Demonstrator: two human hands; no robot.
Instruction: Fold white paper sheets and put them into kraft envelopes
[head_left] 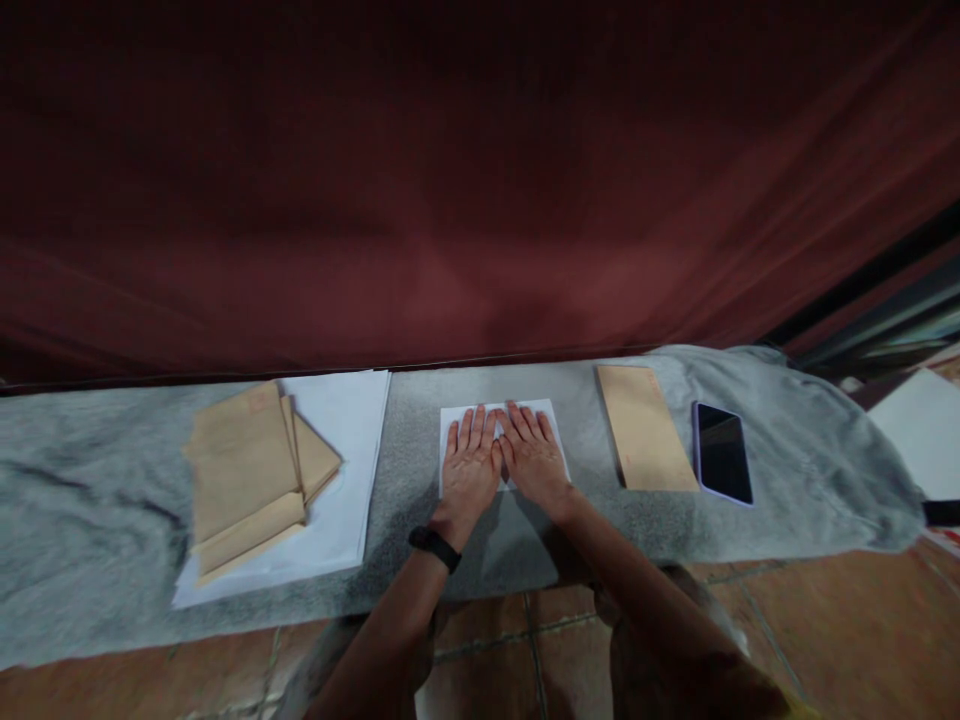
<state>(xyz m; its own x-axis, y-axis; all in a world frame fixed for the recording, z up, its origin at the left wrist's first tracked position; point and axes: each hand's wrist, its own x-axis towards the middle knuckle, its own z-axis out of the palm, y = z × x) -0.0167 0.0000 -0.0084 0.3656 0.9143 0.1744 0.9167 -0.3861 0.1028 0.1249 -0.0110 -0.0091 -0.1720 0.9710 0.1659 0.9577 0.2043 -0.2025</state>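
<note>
Grey cloth (415, 430) covers the counter from left to right in front of me, and a big dark red cloth (450, 220) goes up along the far side. On the left is a stack of big white paper (354, 440). Some brown envelopes (244, 450) lie on top of it in a messy pile, turned different ways.

In the middle, a small white sheet (541, 406) lies flat on the grey cloth, under both of my hands. My left hand (471, 470) rests palm down on its left part, and I wear a black band (435, 547) on that wrist. My right hand (535, 462) rests palm down on its right part. My fingers are out straight and point to the far side. My hands are close together, with the thumbs side by side.

To the right, one brown envelope (646, 430) lies by itself, a bit crooked. Just beside it, on its right, is a phone (723, 453) with a dark screen and a purple edge. I can't tell if they touch.
</note>
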